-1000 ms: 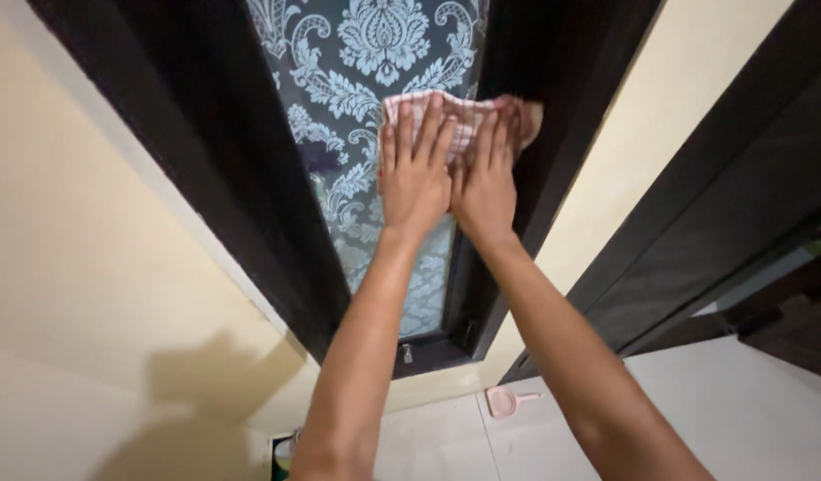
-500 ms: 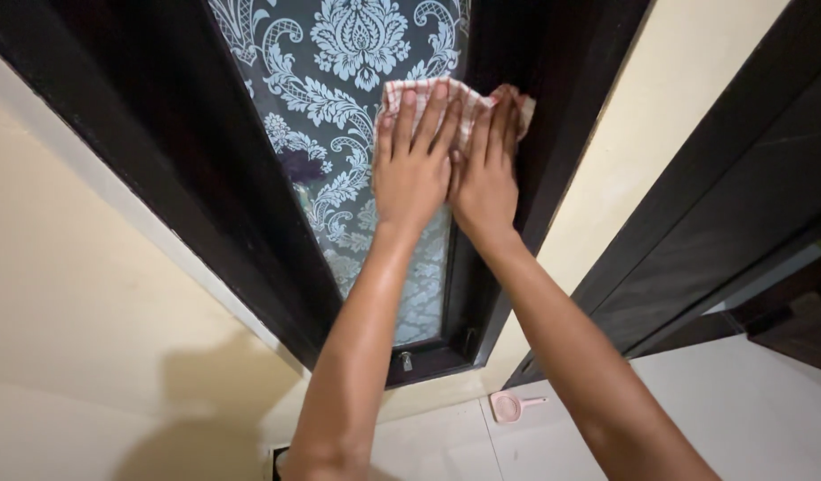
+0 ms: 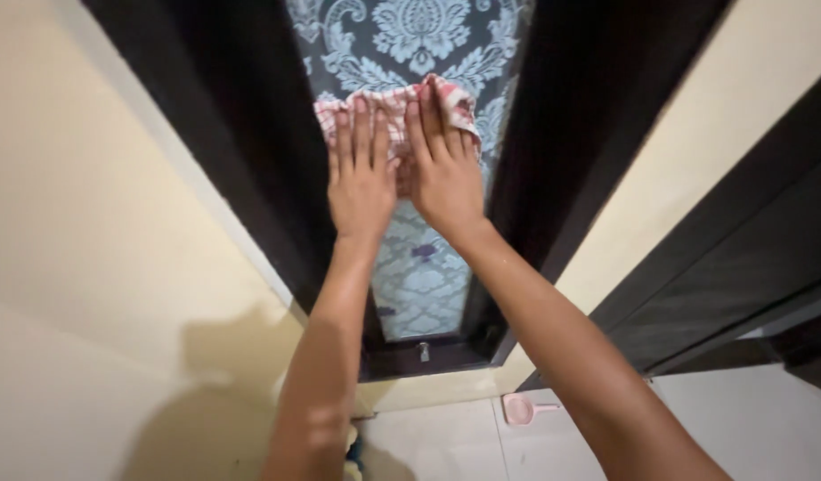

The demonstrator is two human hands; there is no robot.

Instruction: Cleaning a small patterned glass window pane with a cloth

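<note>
While both hands (image 3: 402,174) (flat, side by side) press the checked cloth (image 3: 388,107), dark frame edges (image 3: 250,151) flank them closely.

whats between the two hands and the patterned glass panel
A red-and-white checked cloth lies there: the left hand and right hand press flat on it against the patterned glass panel, as the head view shows.

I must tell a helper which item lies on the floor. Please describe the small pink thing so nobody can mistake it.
Find the tall dark window frame with the patterned blue pane. Below its lower right corner, on the pale floor, lies a small pink scoop. It is the only pink item there, with a short handle pointing right.
</note>
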